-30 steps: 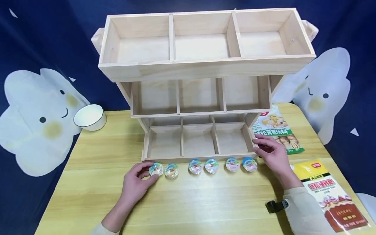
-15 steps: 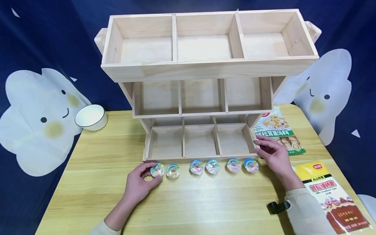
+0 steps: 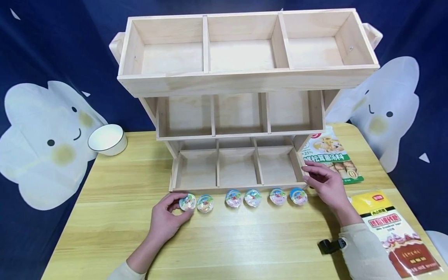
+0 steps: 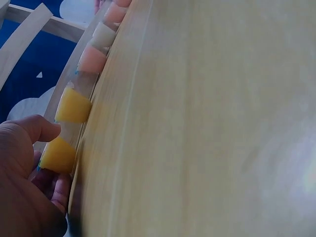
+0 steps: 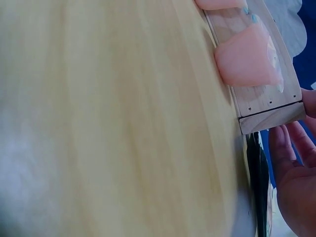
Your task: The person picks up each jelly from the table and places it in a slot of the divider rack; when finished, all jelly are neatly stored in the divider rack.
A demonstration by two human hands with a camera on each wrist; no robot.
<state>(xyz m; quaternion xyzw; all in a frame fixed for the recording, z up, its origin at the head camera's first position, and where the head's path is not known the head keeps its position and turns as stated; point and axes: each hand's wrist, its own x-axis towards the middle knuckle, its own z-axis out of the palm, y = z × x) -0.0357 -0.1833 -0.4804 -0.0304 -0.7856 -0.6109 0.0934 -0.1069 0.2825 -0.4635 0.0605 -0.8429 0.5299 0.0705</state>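
Note:
A small jelly cup [image 3: 187, 202] with yellow filling stands at the left end of a row before the wooden shelf [image 3: 238, 190]. My left hand [image 3: 169, 214] pinches this cup, thumb on one side and fingers on the other; the left wrist view shows its yellow body [image 4: 58, 155]. Beside it is a second yellow jelly cup [image 3: 205, 203]. Farther right are pink and whitish jelly cups [image 3: 233, 198], all with printed lids. My right hand [image 3: 327, 186] touches the right end of the shelf's lowest tier, its fingertips against the side board [image 5: 272, 118].
The shelf has three tiers, each split into three compartments. A white bowl [image 3: 107, 140] stands at the back left. Two printed packets lie on the right: a green and white one [image 3: 332, 155] behind my right hand and a yellow-topped one [image 3: 395, 233] beside the forearm.
Over the last second my left hand and the end jelly cup stay nearly in place. The right hand keeps touching the shelf; the whole head view shifts slightly.

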